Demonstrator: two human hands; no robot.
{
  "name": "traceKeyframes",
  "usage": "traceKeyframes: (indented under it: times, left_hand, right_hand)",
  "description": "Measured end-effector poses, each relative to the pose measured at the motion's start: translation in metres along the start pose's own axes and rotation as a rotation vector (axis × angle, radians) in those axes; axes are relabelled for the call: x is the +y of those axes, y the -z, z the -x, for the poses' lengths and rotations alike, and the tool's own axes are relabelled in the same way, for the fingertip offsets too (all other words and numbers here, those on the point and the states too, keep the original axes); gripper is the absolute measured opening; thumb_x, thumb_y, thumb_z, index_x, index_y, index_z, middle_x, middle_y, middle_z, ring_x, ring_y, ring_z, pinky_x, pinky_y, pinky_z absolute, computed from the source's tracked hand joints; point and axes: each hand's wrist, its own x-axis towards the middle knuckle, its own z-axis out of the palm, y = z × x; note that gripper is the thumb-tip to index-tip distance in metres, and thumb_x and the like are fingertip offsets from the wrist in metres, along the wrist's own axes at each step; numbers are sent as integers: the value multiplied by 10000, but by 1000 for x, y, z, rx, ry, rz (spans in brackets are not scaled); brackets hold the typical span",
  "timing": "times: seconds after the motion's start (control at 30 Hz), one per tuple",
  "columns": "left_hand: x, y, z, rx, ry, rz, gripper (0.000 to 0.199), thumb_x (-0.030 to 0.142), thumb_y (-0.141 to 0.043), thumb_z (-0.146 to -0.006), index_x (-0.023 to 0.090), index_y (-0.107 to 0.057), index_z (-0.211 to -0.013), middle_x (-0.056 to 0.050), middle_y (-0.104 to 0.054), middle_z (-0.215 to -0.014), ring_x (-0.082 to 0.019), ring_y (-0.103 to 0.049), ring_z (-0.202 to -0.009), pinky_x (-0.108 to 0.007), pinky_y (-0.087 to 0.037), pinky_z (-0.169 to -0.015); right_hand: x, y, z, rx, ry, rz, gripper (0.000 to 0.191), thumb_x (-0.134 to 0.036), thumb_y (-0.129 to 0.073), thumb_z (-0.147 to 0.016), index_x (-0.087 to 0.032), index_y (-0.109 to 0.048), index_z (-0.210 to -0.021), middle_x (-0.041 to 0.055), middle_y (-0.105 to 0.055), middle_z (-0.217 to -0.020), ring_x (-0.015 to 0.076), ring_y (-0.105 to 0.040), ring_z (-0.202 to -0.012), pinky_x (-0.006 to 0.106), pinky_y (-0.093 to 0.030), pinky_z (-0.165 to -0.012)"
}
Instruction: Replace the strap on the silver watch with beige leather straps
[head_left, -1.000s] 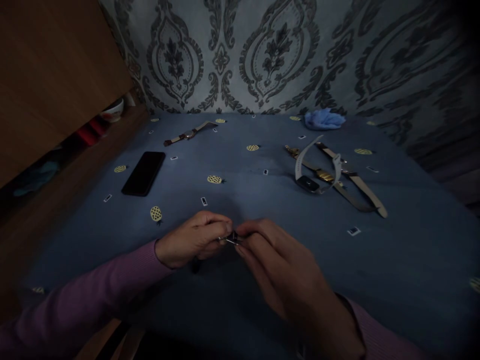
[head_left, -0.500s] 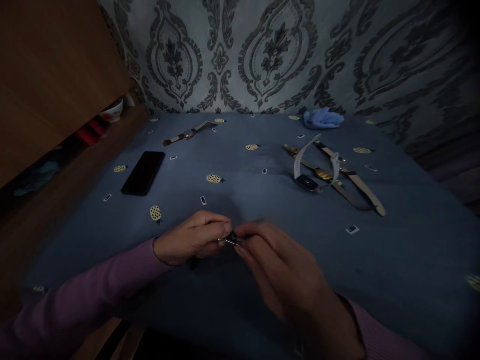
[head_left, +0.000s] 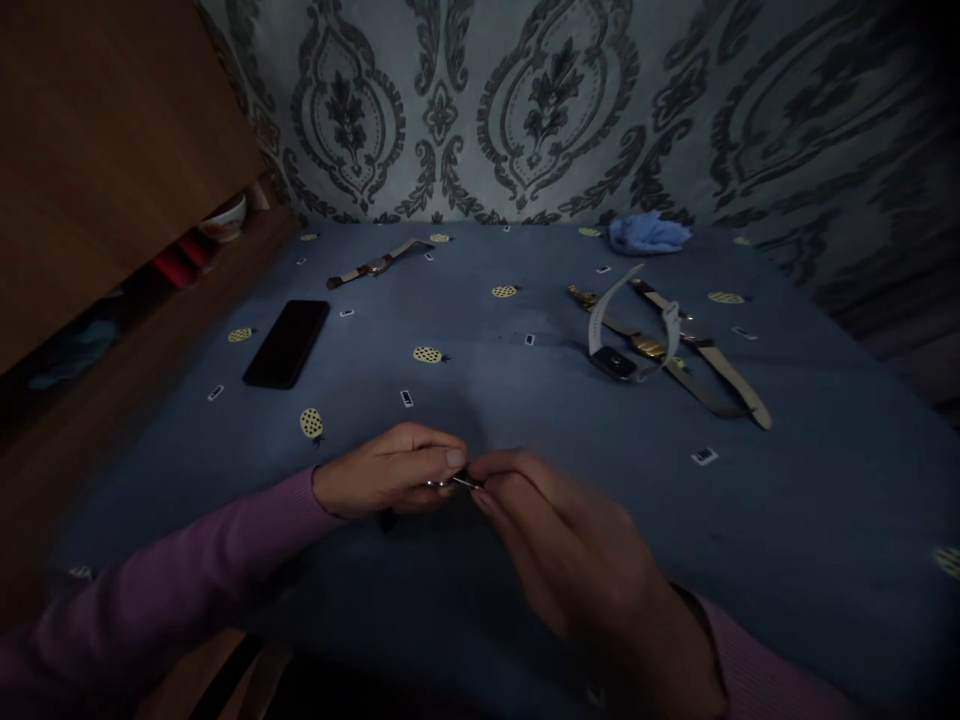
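Note:
Near the front of the table, my left hand (head_left: pixel 401 468) is closed round a small dark thing with a shiny metal rim, which looks like a watch (head_left: pixel 466 482) with a black strap. Most of it is hidden by the fingers; a dark end shows below the left hand. My right hand (head_left: pixel 562 535) pinches the piece that sticks out to the right, thumb and forefinger together. The fingertips of both hands almost meet there.
A black phone (head_left: pixel 286 345) lies at the left, a brown-strap watch (head_left: pixel 376 266) behind it. To the right are a white-strap smartwatch (head_left: pixel 615 362), a gold watch (head_left: pixel 649 347) and a light-strap watch (head_left: pixel 731 380). A blue crumpled cloth (head_left: pixel 649 234) sits by the wall.
The dark piece between my fingertips has tilted and shows thinner; more of the metal rim appears under my left thumb. Both hands stay nearly in place.

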Motion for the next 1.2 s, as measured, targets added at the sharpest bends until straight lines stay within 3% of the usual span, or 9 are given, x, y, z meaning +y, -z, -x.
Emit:
traceKeyframes:
  times: [0.33,0.5,0.63,1.2]
  left_hand:
    - [-3,1,-1,-22,-4,69,319,390,-505,-882,165,-456,-661,103,-273,-487,-43,-170,-400,-201,-125,-381]
    - [-3,2,0,-34,-1,78,320,369,-520,-881,164,-443,-647,101,-276,-495,-40,-170,-408,-208,-118,-389]
    - [-2,2,0,-27,4,57,317,368,-517,-884,165,-444,-652,98,-277,-501,-45,-178,-417,-214,-127,-398]
    - [6,4,3,-68,56,-95,354,428,-477,-901,173,-428,-660,95,-271,-517,-54,-183,-428,-211,-148,-397]
  right_hand:
    - [3,0,0,-38,15,13,209,-79,-386,-970,-157,-553,-874,50,-633,-837,129,-615,-731,249,-533,-640]
    - [2,1,1,-117,11,12,293,-109,-361,-984,-172,-577,-794,50,-644,-858,125,-611,-726,246,-516,-598]
    - [1,2,-1,-95,27,25,358,-98,-341,-977,-165,-578,-717,63,-643,-834,134,-599,-711,252,-500,-584]
    - [1,5,0,-153,73,45,356,-58,-325,-960,-148,-604,-758,63,-647,-842,144,-596,-733,263,-516,-630]
